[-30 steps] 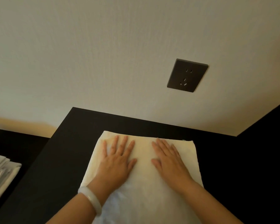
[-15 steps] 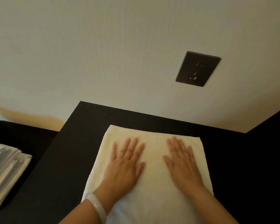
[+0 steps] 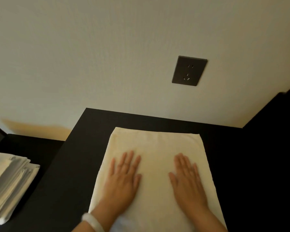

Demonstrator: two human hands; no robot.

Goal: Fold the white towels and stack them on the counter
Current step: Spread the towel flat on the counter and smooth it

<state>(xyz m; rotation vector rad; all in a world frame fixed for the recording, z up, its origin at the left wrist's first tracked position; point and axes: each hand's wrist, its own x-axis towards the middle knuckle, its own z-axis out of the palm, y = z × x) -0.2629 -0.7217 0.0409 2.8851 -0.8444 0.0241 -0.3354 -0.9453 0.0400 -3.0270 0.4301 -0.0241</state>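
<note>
Plainly, the fold runs front to back

At far left the stack of folded towels (image 3: pixel 10 185) lies well apart; the left hand (image 3: pixel 124 178), grip flat open and holding nothing, presses the white towel (image 3: pixel 156 144) on the dark surface (image 3: pixel 77 164); the right hand (image 3: pixel 187 181) presses likewise, equally near; the towel's long axis runs away from both palms toward the wall (image 3: pixel 90 64), its far edge ahead of the fingertips.

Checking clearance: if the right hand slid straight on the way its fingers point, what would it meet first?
The right hand would cross more towel, then bare counter, and probably reach the wall first.
</note>
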